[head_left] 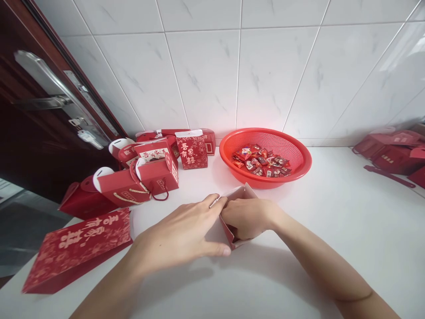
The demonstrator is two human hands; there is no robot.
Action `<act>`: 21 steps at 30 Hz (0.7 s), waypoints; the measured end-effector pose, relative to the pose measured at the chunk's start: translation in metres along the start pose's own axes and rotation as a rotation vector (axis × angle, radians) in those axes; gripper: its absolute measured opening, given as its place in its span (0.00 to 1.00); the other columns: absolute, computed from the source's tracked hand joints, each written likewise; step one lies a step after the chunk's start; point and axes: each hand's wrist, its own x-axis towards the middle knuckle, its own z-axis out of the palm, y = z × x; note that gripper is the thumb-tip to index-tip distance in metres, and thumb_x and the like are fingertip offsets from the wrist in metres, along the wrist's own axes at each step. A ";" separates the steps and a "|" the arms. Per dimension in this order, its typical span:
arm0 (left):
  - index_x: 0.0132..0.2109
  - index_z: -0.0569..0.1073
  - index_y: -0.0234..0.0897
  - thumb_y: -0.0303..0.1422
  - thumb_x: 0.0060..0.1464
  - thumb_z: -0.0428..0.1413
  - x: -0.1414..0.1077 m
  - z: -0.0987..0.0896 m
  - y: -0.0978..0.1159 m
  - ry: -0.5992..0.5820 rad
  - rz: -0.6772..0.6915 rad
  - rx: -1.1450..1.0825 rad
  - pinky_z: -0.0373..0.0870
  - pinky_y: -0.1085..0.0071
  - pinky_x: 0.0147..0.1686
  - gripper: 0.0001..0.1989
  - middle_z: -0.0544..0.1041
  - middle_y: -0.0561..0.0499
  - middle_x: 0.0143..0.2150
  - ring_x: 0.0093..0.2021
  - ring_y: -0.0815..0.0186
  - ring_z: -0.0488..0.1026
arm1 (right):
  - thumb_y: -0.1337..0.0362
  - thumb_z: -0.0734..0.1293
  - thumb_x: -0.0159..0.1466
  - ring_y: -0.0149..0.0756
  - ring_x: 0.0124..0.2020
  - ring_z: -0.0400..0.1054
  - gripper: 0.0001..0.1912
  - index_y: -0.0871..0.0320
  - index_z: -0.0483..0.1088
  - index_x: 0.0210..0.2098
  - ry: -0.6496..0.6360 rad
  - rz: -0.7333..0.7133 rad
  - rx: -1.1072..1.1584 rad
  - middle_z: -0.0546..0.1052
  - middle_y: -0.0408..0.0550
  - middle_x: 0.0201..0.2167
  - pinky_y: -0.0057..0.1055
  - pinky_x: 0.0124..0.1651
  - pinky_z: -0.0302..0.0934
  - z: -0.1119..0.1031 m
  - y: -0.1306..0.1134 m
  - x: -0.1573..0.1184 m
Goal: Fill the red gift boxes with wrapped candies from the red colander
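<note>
Reaching hand: my right hand is sunk in the red box; fingers hidden, can't tell how bent they are or whether they hold anything.
Left hand: spread wide along the box's left side, thumb well away from the fingers, fingertips at the rim; can't tell how firmly it grips.
Box spot: on the white table, between my hands, in front of the basket; my right hand blocks most of its inside.
Basket contents: wrapped sweets, piled.
Upright box: pale writing, left of the basket, near the tiled wall.
Handled boxes: clustered left, overlapping, some with rope handles.
Long box: lying at the table's left edge, near my left forearm.
Far right: more red boxes, cut off by the frame, red strip beside them.
Door: dark, left, keys hanging from it.
</note>
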 end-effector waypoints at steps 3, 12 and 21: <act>0.65 0.64 0.45 0.54 0.55 0.56 -0.001 -0.001 0.000 -0.011 -0.005 0.001 0.71 0.60 0.50 0.35 0.68 0.43 0.65 0.63 0.46 0.68 | 0.65 0.70 0.58 0.36 0.29 0.66 0.06 0.63 0.76 0.28 0.005 0.038 -0.007 0.74 0.48 0.23 0.29 0.29 0.51 0.001 -0.002 0.001; 0.67 0.61 0.46 0.52 0.54 0.57 0.000 -0.001 0.001 0.016 0.014 -0.038 0.70 0.60 0.51 0.37 0.69 0.43 0.64 0.61 0.47 0.70 | 0.71 0.64 0.59 0.34 0.27 0.64 0.10 0.63 0.78 0.32 0.086 0.013 -0.012 0.77 0.48 0.27 0.31 0.31 0.53 -0.007 0.004 -0.009; 0.69 0.58 0.47 0.53 0.55 0.57 0.000 0.001 0.000 0.025 0.021 -0.021 0.71 0.61 0.50 0.39 0.68 0.43 0.65 0.63 0.45 0.68 | 0.69 0.64 0.59 0.33 0.27 0.63 0.09 0.62 0.76 0.28 -0.030 -0.014 0.060 0.75 0.46 0.25 0.31 0.29 0.49 -0.006 0.014 -0.001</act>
